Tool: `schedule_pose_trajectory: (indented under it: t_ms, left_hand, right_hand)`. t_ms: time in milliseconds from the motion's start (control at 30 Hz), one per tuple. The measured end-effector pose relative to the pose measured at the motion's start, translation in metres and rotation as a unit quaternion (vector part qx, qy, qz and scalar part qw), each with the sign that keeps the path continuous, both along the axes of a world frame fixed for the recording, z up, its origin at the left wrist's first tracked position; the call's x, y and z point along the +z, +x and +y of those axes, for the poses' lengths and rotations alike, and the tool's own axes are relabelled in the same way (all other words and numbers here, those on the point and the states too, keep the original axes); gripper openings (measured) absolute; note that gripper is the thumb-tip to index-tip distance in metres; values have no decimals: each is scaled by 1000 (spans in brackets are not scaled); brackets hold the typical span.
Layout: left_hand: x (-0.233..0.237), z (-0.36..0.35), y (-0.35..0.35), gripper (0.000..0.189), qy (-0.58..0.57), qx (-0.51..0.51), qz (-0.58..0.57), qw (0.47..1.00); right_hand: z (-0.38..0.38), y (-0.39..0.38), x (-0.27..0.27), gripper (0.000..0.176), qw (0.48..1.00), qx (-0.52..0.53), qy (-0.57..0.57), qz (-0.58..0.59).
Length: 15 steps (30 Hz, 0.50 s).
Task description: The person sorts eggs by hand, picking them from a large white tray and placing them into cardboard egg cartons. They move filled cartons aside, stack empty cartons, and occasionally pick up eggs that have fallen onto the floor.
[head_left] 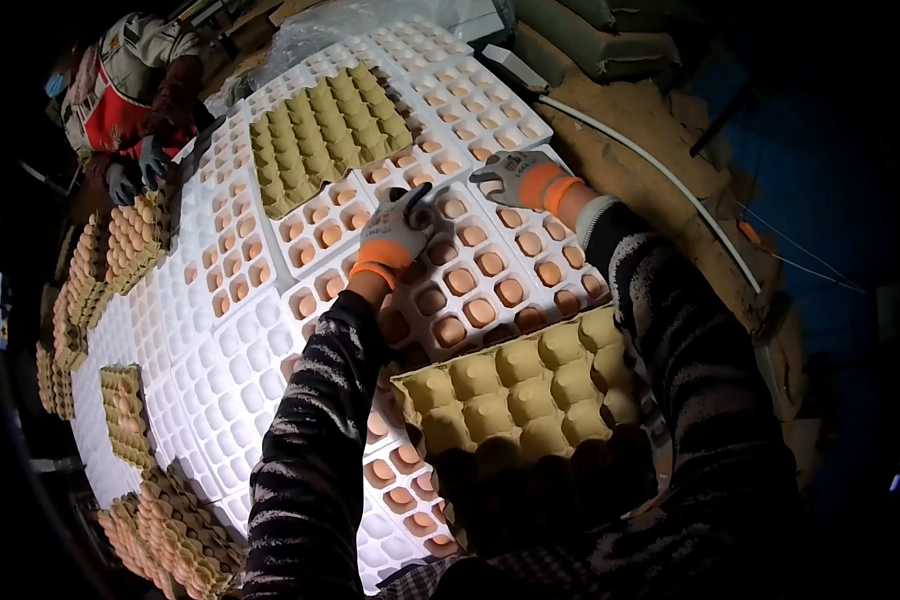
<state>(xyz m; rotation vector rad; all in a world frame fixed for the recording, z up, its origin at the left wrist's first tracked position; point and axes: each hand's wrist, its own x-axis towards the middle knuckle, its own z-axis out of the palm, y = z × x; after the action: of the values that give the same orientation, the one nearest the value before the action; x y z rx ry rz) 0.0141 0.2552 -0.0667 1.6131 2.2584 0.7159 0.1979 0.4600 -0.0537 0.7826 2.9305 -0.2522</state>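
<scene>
Brown oval eggs [490, 263], seated in square pockets of white moulded trays [246, 345], below and around both hands. Left hand [395, 232], grey-orange glove, and right hand [530, 183], matching glove: fingers bent over pockets; grip or finger gap cannot be told. Olive dimpled pulp flat [525, 385]: nearest body, over trays. Similar flat [330, 138]: farther off, atop trays. Co-worker [135, 85]: upper left, beside egg-filled stacks [137, 235].

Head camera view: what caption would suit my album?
Gloved left hand and right hand over brown eggs in white trays, with olive egg cartons nearby and another person beyond.
</scene>
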Motion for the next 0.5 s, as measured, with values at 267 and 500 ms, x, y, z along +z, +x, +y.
schedule_pose_trajectory:
  t_ms: [267, 500]
  left_hand:
    - [-47, -22, -17, 60, 114, -118, 159, 974]
    - [-5, -144, -24, 56, 249, 31, -139, 958]
  right_hand:
    - [37, 27, -75, 34, 967, 16, 48, 249]
    - [39, 57, -21, 40, 956, -102, 5, 273]
